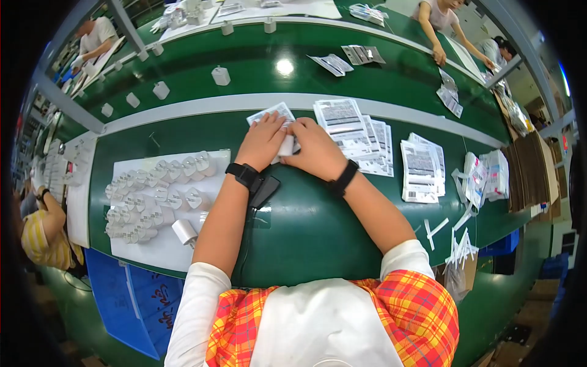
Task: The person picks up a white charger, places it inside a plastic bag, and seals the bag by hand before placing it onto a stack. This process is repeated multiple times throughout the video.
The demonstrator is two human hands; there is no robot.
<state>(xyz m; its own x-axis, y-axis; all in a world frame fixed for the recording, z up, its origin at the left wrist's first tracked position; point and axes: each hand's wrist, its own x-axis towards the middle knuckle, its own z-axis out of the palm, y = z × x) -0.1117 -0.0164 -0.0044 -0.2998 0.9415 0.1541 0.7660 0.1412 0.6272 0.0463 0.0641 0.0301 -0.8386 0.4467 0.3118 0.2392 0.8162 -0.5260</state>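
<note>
My left hand [262, 142] and my right hand [313, 148] meet on the green table [306, 220], both closed around a small white charger block [286, 145]. The block lies on a printed paper leaflet [269, 114] whose corner sticks out beyond my fingers. A black wristband sits on each wrist. To my left, a white sheet [160, 244] carries several white charger plugs [153, 199] in rows. To the right of my hands lie stacks of printed leaflets [348, 125].
More leaflet stacks [420, 168] and bagged packs [486, 177] lie at the right, with loose white strips [449, 235]. Single white plugs [221, 76] ride on the far green belt. Other people work at the far right [439, 24], far left [95, 37] and left edge [43, 232].
</note>
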